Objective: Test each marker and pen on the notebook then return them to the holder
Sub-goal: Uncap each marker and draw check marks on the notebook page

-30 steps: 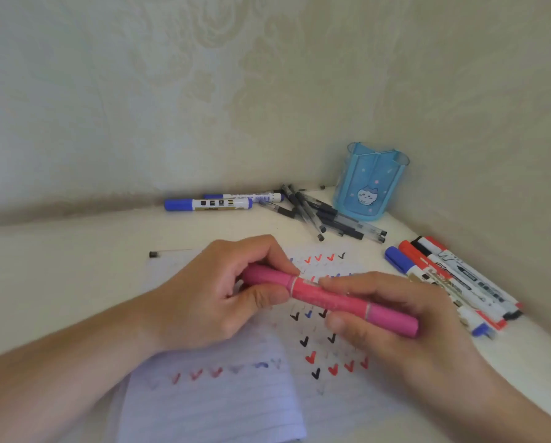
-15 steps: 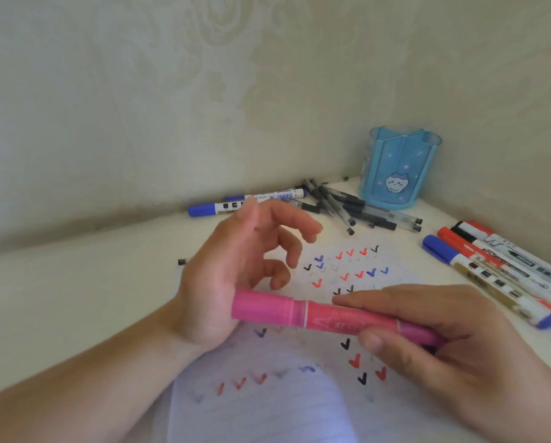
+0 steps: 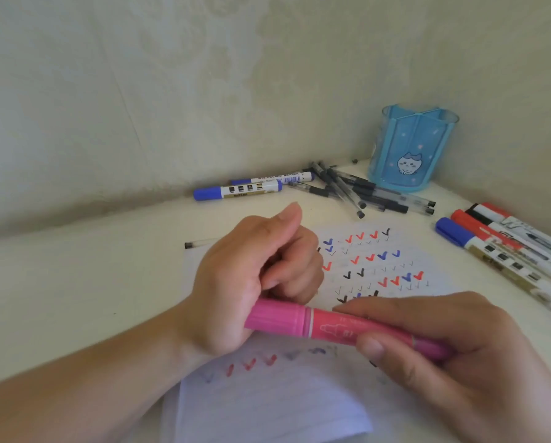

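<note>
Head view, pink marker (image 3: pixel 331 330) – capped, lying level, right hand (image 3: pixel 459 356) grip clamped round it, left hand (image 3: pixel 251 282) curled, empty.

Whiteboard marker (image 3: pixel 277 178), rear one near wall: barrel print "WHITEBOARD MARKER". Notebook (image 3: pixel 379 260): rows of red, blue, black check marks. Holder (image 3: pixel 412 148): cat face picture, no words. Other barrel prints illegible.
</note>
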Available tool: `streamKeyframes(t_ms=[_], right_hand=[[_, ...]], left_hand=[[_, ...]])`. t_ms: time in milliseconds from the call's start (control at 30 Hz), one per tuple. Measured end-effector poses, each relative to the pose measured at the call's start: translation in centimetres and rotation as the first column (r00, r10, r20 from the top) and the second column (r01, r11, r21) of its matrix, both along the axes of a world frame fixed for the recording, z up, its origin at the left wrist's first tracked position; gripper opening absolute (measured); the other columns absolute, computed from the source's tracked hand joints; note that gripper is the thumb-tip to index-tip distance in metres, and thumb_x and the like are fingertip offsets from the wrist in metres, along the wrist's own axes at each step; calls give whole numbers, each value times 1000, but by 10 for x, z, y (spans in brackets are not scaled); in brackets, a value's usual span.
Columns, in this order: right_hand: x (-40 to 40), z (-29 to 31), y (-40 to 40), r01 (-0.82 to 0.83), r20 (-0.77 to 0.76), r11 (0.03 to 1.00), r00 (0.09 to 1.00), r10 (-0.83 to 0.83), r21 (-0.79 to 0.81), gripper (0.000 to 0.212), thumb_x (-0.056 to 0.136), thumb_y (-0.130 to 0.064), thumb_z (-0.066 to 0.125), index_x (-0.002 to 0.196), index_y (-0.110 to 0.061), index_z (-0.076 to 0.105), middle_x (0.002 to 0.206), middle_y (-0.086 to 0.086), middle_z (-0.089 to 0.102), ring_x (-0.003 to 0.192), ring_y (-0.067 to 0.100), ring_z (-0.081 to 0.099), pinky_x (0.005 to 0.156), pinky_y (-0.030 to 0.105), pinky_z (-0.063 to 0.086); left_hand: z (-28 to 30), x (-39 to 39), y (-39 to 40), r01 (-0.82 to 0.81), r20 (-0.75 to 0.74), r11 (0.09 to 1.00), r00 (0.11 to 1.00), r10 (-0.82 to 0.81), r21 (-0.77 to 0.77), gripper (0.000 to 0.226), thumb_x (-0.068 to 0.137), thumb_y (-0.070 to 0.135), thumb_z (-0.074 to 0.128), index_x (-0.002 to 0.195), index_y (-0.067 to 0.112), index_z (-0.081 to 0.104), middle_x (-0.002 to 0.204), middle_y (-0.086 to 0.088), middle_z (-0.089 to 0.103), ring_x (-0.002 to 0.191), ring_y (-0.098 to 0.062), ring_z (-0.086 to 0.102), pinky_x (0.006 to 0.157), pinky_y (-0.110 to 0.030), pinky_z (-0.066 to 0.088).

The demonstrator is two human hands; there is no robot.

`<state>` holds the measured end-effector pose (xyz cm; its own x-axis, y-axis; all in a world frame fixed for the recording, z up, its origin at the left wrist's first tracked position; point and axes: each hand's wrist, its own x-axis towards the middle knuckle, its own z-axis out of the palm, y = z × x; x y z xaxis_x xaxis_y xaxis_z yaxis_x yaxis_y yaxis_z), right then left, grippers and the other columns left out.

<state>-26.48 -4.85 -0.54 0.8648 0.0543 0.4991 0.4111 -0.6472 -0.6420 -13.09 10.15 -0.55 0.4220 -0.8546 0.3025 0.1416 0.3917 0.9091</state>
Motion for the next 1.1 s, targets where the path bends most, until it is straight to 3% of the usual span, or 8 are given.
streamKeyframes(t_ms=[233, 433, 567, 667, 800, 900, 1000, 1100], right_hand=[[-1, 2, 1, -31, -65, 999, 997, 33, 27, 23, 92, -51, 54, 107, -39, 67, 74, 6, 71, 60, 23, 64, 46, 33, 49], [-2, 4, 3, -11, -104, 999, 994, 15, 42, 21, 90, -51, 55, 105, -46, 68, 73, -4, 72, 59, 15, 65, 47, 27, 50], [-2, 8, 3, 18, -150, 1000, 989, -15, 22, 22, 86, -51, 58, 101, -40, 70, 67, -2, 70, 54, 19, 61, 46, 28, 48], [6, 7, -6, 95, -152, 990, 985, -80, 99, 15, 82, -41, 66, 96, -35, 67, 56, 5, 59, 45, 12, 47, 45, 17, 40], [13, 10, -28, 156, -204, 896, 976, -75, 415, 18, 80, -18, 76, 85, -25, 60, 59, 9, 58, 53, 19, 44, 51, 25, 37], [7, 15, -34, 168, -175, 829, 981, -86, 534, 31, 64, -40, 81, 81, -21, 64, 59, 6, 58, 49, 18, 41, 44, 17, 35], [-3, 17, -31, 189, -159, 799, 980, -119, 570, 61, 49, -64, 84, 85, -16, 69, 61, 10, 59, 50, 20, 43, 42, 19, 37], [-7, 28, -25, 206, -142, 785, 978, -151, 585, 58, 54, -68, 78, 83, -18, 71, 60, 15, 62, 48, 20, 47, 41, 20, 41]], left_hand=[[-3, 0, 1, 12, 55, 1000, 998, -11, -20, 48, 96, 31, 31, 49, 18, 28, 46, 3, 20, 46, -10, 15, 47, -28, 17], [-3, 0, 2, 1, 113, 1000, 994, 2, -31, 48, 96, 29, 31, 49, 17, 28, 45, 2, 20, 45, -10, 17, 47, -26, 20], [-4, 4, 0, -112, 283, 994, 953, 103, 14, 49, 96, 31, 31, 49, 17, 28, 46, 0, 22, 45, -17, 19, 49, -31, 19], [-7, 13, -6, -359, 500, 933, 812, 301, 22, 51, 96, 37, 30, 49, 18, 34, 47, 0, 28, 47, -22, 24, 51, -28, 22], [-7, 31, -7, -545, 642, 838, 641, 422, -6, 48, 95, 41, 31, 59, 17, 51, 50, 13, 43, 49, 1, 36, 54, -11, 28], [-3, 51, 11, -687, 743, 726, 497, 449, 20, 43, 93, 46, 39, 72, 15, 60, 55, 13, 45, 49, -1, 39, 52, -14, 29], [0, 71, 51, -826, 936, 563, 212, 279, 19, 40, 87, 55, 40, 78, 22, 61, 67, 9, 54, 60, -4, 48, 57, -26, 37], [4, 81, 127, -879, 984, 475, 128, 128, 53, 37, 85, 55, 38, 83, 27, 63, 76, 14, 58, 72, -7, 53, 63, -30, 46]])
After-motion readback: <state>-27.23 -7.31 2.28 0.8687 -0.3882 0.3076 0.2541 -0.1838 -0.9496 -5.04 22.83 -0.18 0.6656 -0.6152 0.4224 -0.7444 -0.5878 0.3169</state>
